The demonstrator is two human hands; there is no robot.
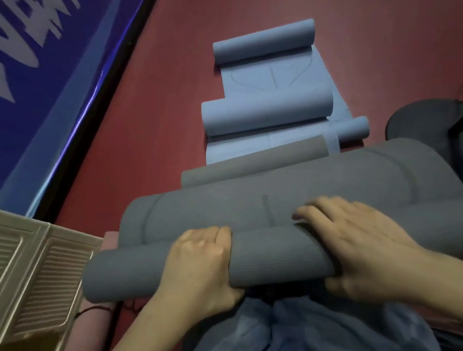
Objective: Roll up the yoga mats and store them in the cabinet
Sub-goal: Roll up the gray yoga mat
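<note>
**Both hands on the grey roll**

Here we are over the dark red floor [366,32], and the count runs like this: one dark grey foam yoga mat [270,202] partly rolled, right in front of the person's blue-jeaned lap [298,334], with a second grey roll [251,160] lying just beyond it. Further out, light blue mats [269,114] show three rolled sections, one behind another. The left hand [202,264] sits knuckles-up on the near roll [276,256], fingers curled over its top, thumb tucked underneath. The right hand [355,248] drapes flatter, fingers reaching over the roll, thumb hooked under. Each grip is wrapped round that roll. A beige louvred cabinet door [20,269] stands at the left.
</note>
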